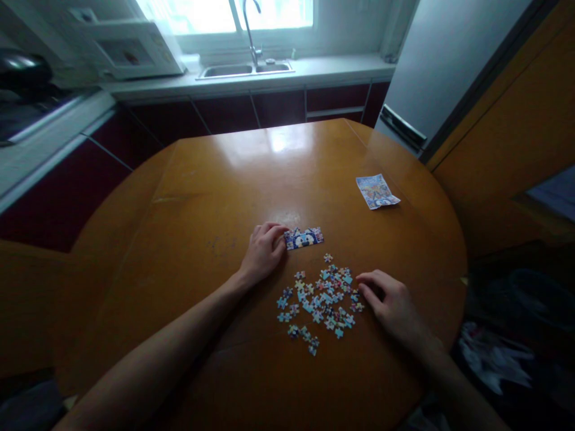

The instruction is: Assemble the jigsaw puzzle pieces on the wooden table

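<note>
A joined strip of jigsaw puzzle [304,238] lies flat on the wooden table, showing a blue cartoon face. My left hand [265,248] is at the strip's left end, its fingers curled and closed against that edge. Nearer to me lies a loose heap of small jigsaw pieces [326,296], mostly light blue with mixed colours. My right hand [390,302] rests at the heap's right side, thumb and index finger a little apart, with nothing visible between them. One stray jigsaw piece [328,258] sits between the strip and the heap.
A creased picture sheet [376,193] lies on the right of the brown oval table [215,197]. Beyond the table are a counter with a sink [229,71], a white microwave [135,51] and a fridge [444,66]. Bags [494,359] are below at the right.
</note>
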A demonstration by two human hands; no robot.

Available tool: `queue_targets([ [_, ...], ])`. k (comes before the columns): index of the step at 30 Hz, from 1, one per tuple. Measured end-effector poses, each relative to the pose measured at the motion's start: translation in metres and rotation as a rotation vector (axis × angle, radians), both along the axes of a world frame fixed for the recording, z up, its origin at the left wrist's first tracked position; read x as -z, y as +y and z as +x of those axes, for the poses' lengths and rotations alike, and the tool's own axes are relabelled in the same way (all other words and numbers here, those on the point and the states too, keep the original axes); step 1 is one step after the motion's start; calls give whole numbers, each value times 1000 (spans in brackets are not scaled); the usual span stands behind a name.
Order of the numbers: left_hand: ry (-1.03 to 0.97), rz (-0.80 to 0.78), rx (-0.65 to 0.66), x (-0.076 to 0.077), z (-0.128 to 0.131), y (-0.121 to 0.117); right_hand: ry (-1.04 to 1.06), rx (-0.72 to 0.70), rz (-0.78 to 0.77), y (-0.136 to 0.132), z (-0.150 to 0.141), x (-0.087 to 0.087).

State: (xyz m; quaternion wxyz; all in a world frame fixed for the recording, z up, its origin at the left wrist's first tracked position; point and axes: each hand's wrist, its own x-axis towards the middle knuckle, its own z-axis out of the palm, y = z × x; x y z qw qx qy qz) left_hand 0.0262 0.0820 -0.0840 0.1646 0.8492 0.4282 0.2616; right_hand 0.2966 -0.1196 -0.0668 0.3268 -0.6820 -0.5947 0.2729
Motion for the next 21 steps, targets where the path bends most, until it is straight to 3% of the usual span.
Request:
queue_targets([
  [21, 17, -5, -2, -2, 2, 0, -25, 52, 40, 1, -3, 5],
])
